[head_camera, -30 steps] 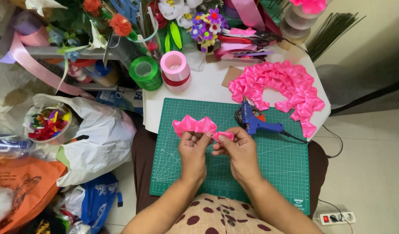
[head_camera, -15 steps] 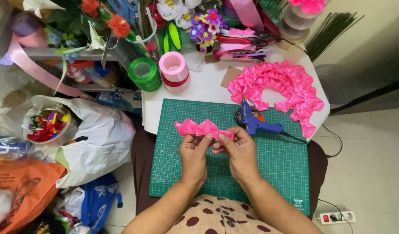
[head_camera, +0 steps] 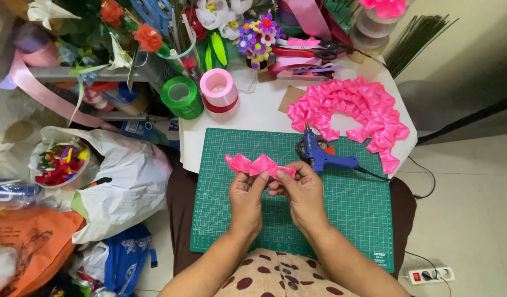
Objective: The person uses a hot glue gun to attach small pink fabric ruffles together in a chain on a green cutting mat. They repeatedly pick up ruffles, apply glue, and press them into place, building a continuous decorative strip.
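Since the earlier frame, your pink ribbon strip [head_camera: 259, 164] has turned level, long axis from 9 to 3 o'clock. Left hand [head_camera: 246, 199] and right hand [head_camera: 298, 192] both pinch its lower edge, the right one nearer the glue gun [head_camera: 323, 155] at 2 o'clock.

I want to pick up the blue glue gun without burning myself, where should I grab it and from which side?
Grip the blue glue gun by its blue handle, the part pointing right toward the cord, coming from the right. It lies flat on the green cutting mat with the nozzle aimed up toward the pile of folded pink ribbon, so the handle end is likely the safest and least crowded.
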